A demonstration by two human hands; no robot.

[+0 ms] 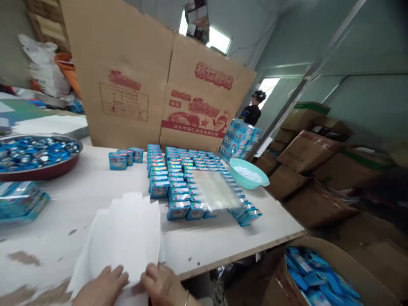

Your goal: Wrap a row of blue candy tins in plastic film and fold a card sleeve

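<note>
A fanned stack of white paper sheets (124, 238) lies on the white table (223, 242) near its front edge. My left hand (103, 287) rests flat on the lower part of the sheets. My right hand (161, 282) pinches the stack's lower right corner, a thin bracelet on its wrist. Behind the sheets stand several rows of small blue boxes (178, 178), packed upright. A clear plastic bag (213, 189) lies on top of the rows to the right.
A round metal tray of blue wrapped pieces (35, 153) sits at far left, with blue packs (19, 204) below it. A teal bowl (248, 172) holds white bits. Large cardboard sheets (153, 85) stand behind. An open carton of blue boxes (318, 276) sits below right. A person (253, 110) stands far back.
</note>
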